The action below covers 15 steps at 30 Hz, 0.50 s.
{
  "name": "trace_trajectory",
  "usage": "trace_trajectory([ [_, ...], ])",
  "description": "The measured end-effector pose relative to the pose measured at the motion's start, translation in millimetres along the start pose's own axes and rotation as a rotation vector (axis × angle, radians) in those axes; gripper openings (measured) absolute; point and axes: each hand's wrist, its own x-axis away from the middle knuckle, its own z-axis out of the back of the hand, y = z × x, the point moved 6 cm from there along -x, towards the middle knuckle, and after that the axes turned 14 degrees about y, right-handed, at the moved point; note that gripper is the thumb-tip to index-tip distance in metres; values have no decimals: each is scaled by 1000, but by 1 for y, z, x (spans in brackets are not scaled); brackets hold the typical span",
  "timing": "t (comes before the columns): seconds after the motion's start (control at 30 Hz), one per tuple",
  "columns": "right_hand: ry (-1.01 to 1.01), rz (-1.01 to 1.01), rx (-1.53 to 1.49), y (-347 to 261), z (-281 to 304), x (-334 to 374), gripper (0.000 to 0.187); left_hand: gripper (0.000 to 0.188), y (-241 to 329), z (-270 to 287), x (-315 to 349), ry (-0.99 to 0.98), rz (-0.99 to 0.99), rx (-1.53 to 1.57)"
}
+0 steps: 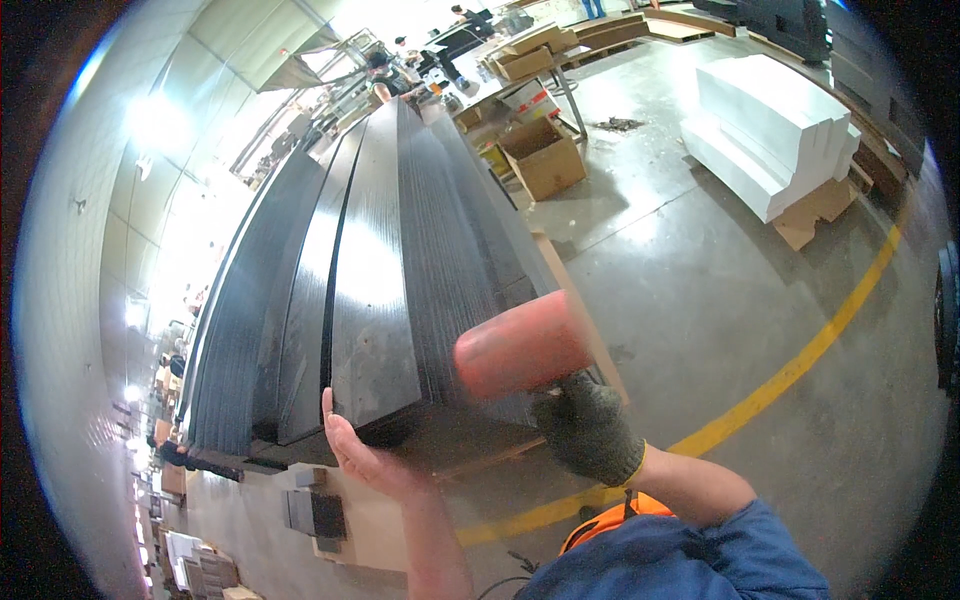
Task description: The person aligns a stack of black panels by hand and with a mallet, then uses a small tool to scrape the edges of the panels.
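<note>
My right hand (592,428), in a dark grey knit glove, is closed around the handle of a mallet, which its fingers mostly hide. The mallet's thick red head (524,345) is slightly blurred and sits over the near right end of a tall stack of long dark boards (455,250). Bare and with fingers stretched out, my left hand (362,455) is at the near end of the top dark board (372,300), next to the narrow gap along its left edge. Its fingertips appear to touch the board's end; whether they press on it I cannot tell.
A pale panel edge (590,330) runs along the stack's right side. Beyond stand an open cardboard box (543,160) and a stack of white curved pieces (770,130). A yellow line (760,400) crosses the floor. Small dark blocks (315,512) lie lower left. People work far off.
</note>
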Motion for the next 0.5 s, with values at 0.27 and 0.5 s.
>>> trace_trajectory([
  [0.27,133,-28,-13,41,5,16,52,44,9,-6,7,17,-118,-104],
  [0.5,173,-58,-105,42,15,19,33,42,37,-1,15,-57,-669,-340],
])
